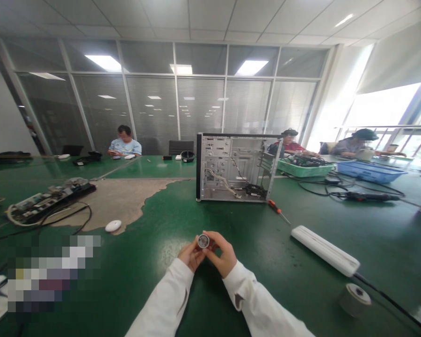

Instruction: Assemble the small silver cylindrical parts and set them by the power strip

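Note:
Both hands meet over the green table, close in front of me. Between them is a small round object [203, 241] with a silvery rim, a grey face and some red at its side; its kind is not clear. My left hand [191, 254] is closed round its left and lower side. My right hand [224, 252] grips it from the right with thumb and fingers. Beyond the hands stands an open computer case [235, 168], upright, with loose cables inside. An orange-handled screwdriver [275, 207] lies by its lower right corner.
At right lie a white power strip [324, 250] and a roll of tape [355, 299]. Green [303, 171] and blue baskets [370, 172] stand farther back. At left are a stripped device [52, 199] with cables and a white disc [113, 226]. Several people sit around the table.

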Demonstrator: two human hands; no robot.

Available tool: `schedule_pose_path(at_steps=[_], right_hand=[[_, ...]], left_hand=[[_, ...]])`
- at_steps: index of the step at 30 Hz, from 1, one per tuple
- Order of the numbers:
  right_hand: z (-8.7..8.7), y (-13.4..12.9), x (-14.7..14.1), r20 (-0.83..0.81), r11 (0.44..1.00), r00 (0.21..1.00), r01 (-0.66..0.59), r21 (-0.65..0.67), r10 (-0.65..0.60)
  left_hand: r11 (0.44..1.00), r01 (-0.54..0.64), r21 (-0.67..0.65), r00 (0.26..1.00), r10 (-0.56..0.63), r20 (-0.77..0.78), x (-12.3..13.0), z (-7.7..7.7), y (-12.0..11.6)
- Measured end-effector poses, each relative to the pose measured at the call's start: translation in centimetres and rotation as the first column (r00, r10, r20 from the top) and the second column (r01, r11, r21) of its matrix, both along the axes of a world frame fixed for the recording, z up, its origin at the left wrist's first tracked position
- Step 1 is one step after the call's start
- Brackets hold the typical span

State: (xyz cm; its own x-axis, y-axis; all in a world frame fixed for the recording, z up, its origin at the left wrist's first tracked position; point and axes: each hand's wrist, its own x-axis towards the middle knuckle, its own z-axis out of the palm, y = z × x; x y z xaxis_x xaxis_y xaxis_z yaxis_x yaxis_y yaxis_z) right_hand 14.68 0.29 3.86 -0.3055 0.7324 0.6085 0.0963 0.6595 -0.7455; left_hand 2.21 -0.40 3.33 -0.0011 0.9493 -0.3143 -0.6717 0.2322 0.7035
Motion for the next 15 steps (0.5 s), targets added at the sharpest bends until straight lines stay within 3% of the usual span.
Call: schedule_pose_path(at_steps=[7,15], right_hand=[[-0.1,0.1,0.0,-0.019,0.998,0.999,0.032,-0.052,-0.033],[-1.8,2.0,0.0,-0.155,0.957,0.963,0.183,-0.223,-0.22]], left_hand=[[1.0,0.003,-0.014,1.0,-0.003,0.018,0.4,0.3,-0.3],[0.998,0.032,-0.046,0.997,-0.029,0.065,-0.1,-0.6,0.4]])
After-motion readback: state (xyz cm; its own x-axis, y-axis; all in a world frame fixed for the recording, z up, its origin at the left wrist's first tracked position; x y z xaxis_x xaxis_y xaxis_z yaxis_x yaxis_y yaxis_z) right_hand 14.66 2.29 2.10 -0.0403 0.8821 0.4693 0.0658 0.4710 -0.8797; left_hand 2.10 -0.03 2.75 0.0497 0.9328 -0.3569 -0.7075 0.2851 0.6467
